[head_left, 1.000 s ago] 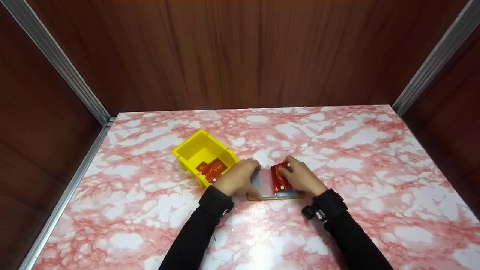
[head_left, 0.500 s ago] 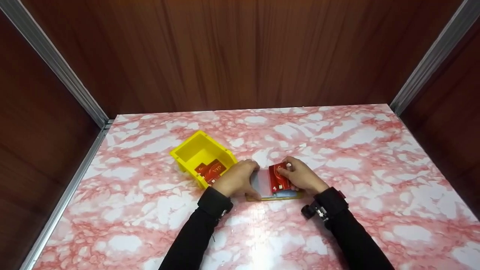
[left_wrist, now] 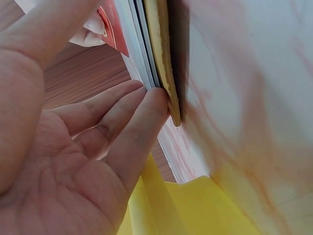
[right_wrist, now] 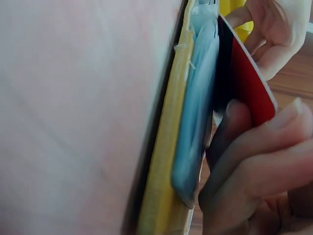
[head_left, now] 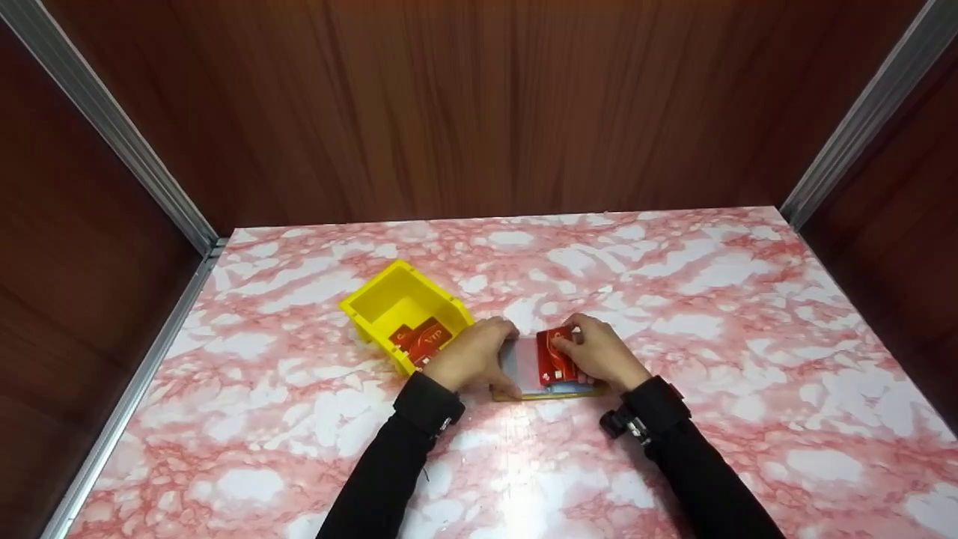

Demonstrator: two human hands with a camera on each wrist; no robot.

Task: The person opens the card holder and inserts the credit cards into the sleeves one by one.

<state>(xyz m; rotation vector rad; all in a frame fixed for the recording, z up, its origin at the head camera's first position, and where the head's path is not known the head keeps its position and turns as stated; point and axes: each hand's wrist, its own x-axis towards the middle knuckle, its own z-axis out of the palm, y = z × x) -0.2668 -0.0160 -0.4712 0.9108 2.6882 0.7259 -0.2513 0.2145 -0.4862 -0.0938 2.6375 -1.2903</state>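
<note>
A card holder with a yellow cover and clear plastic sleeves (head_left: 528, 363) lies spread on the table. My left hand (head_left: 473, 358) holds its left end, thumb at the near edge and fingers toward the far side. In the left wrist view, fingertips touch the edges of the stacked sleeves (left_wrist: 142, 44). My right hand (head_left: 605, 353) pinches a red card (head_left: 554, 358) over the right half of the holder. Seen from the right wrist, the card (right_wrist: 252, 81) tilts above the bluish sleeves (right_wrist: 195, 122); whether its far edge is inside a sleeve I cannot tell.
Left of the holder stands a yellow bin (head_left: 400, 288) with several red cards (head_left: 428, 340) in it, one reading VIP. It sits close to my left hand. The pink marbled table (head_left: 673, 464) is bounded by dark wood panels (head_left: 479, 105) at the back and sides.
Both hands stay almost where they were. The red card has shifted very slightly over the holder; the small shift of the whole scene comes from the head camera.
</note>
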